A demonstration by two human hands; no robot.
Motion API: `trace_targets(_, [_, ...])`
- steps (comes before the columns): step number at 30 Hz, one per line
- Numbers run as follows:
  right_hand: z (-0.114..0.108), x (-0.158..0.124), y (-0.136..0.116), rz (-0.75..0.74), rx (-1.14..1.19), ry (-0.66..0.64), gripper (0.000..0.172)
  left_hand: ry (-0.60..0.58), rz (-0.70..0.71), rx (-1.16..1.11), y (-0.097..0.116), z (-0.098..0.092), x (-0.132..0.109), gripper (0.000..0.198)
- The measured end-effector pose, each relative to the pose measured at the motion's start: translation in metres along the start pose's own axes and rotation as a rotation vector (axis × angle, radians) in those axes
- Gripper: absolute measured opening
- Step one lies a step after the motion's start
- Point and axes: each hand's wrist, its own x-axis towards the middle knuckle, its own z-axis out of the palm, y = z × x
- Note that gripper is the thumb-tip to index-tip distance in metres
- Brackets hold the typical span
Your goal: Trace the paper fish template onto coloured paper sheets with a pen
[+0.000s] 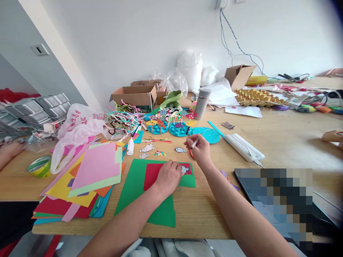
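Barely begun, it seems — left hand (168, 177) flat, fingers together, on red paper (150, 175) beside one fish cutout (184, 169), right hand (200, 150) pinching a pen (194, 144), other fish (147, 148) loose

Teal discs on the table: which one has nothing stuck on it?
The rightmost teal disc, just beyond the right hand holding a white pen. The middle disc and the left disc carry coloured paper fish.

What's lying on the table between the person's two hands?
In the head view, a small grey paper cutout lies on the red sheet between the left hand and the right hand, which holds a white pen.
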Motion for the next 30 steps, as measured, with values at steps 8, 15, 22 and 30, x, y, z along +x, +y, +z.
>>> trace_targets(8, [-0.014,-0.007,-0.009,-0.017,-0.164,-0.210,0.021,0.065,0.024,-0.004,0.004,-0.004,-0.010,0.026])
trace_targets(15, [-0.044,-0.012,0.001,-0.186,-0.558,-0.506,0.035,-0.039,-0.050,0.028,0.016,-0.012,-0.024,0.030])
trace_targets(22, [-0.041,-0.018,0.020,-0.347,-0.873,-0.641,0.068,-0.099,-0.038,0.066,0.020,-0.012,-0.024,0.033])
trace_targets(30, [-0.042,-0.017,0.027,-0.292,-0.947,-0.695,0.075,-0.065,-0.040,0.083,0.022,-0.014,-0.024,0.033])
